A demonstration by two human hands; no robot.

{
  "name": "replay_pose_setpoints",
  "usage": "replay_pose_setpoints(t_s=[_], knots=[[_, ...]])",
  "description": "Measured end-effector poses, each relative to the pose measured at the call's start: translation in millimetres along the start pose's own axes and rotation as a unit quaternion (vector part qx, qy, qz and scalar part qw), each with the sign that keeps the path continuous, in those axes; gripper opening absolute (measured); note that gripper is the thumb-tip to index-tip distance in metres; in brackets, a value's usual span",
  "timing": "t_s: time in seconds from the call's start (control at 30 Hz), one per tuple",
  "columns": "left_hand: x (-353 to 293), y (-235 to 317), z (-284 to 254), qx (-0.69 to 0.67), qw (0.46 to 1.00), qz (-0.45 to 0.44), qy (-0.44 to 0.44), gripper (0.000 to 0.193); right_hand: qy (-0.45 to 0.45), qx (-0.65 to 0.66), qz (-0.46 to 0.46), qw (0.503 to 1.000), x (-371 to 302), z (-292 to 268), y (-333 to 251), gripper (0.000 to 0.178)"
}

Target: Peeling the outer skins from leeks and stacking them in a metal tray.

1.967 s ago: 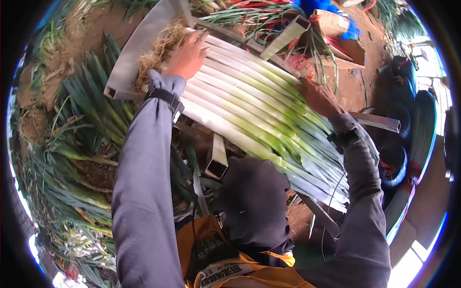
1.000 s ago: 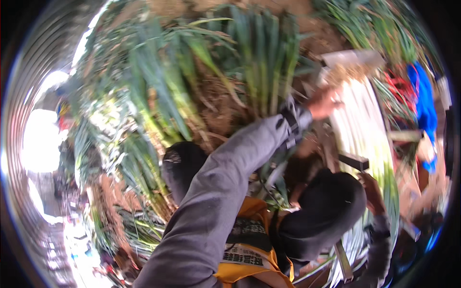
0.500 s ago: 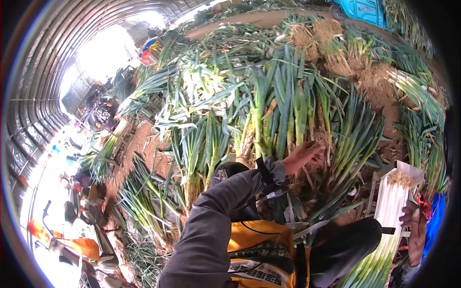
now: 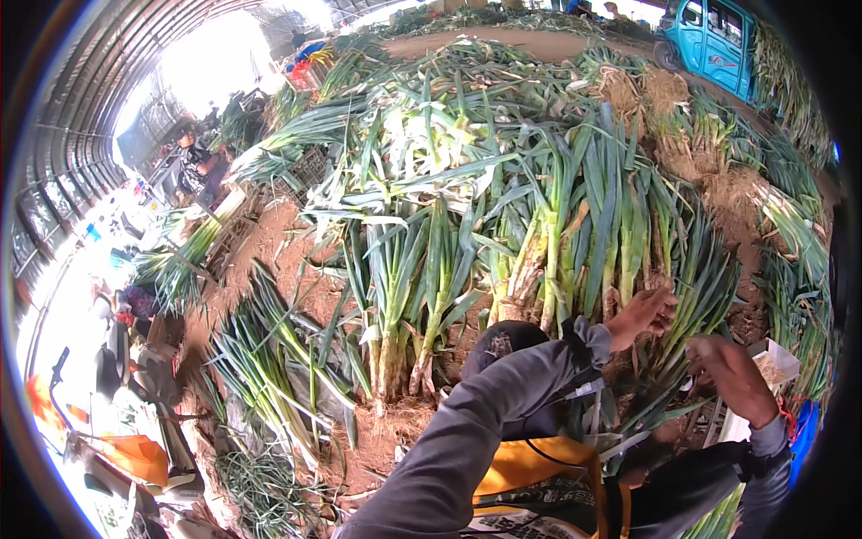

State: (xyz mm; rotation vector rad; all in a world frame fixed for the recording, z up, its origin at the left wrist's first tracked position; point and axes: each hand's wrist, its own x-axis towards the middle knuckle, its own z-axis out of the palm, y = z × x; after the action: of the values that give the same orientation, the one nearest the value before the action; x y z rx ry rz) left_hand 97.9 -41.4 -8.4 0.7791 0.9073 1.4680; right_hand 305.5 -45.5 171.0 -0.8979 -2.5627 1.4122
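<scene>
Tall green onions [image 4: 620, 207] with green leaves and soil-covered lower stems stand in a dense heap before me. At the heap's near right edge, my left hand [image 4: 642, 316] has its fingers loosely bent and apart, nothing visible in them. My right hand [image 4: 729, 373] is just right of it, its fingers bent together; whatever they hold, if anything, I cannot make out. Beyond and beside this hand is a white box [image 4: 779, 359] with pale roots at its end. My right arm hides most of the cleaned white onions in it; green leaves [image 4: 718, 519] show below.
More onion bunches [image 4: 400, 305] stand on the reddish soil [image 4: 287, 225] to the left. A blue three-wheeled vehicle [image 4: 718, 49] is parked at the far right. A person [image 4: 196, 166] sits at the far left, beyond a scooter [image 4: 126, 440] with an orange cover.
My right hand has lifted off the white onions in the box and moved up and left, close to my left hand. My view has shifted to the left.
</scene>
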Motion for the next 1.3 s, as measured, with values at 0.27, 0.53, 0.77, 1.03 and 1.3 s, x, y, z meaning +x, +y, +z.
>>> replay_pose_setpoints(t_s=[0.27, 0.53, 0.77, 1.03, 1.3], knots=[[-4.8, -21.6, -26.6, 0.281, 0.851, 0.442, 0.051, 0.046, 0.101, -0.161, -0.253, 0.949, 81.3, 68.5, -13.4, 0.041], [-31.6, -48.1, 20.1, -0.203, 0.952, 0.185, -0.135, 0.052, 0.345, -0.094, -0.194, 0.913, 112.3, 139.1, 110.0, 0.049], [-12.9, -104.2, -31.1, -0.196, 0.967, 0.097, -0.128, 0.057, 0.346, 0.135, -0.179, 0.911, 114.3, 174.9, 127.2, 0.053], [-12.0, -109.4, -56.7, -0.199, 0.955, 0.178, -0.130, 0.066, 0.280, 0.166, -0.266, 0.907, 137.9, 180.5, 70.3, 0.060], [-23.6, -82.6, -34.7, -0.143, 0.985, 0.079, -0.045, 0.058, 0.311, 0.175, -0.221, 0.908, 184.7, 175.7, 200.4, 0.068]])
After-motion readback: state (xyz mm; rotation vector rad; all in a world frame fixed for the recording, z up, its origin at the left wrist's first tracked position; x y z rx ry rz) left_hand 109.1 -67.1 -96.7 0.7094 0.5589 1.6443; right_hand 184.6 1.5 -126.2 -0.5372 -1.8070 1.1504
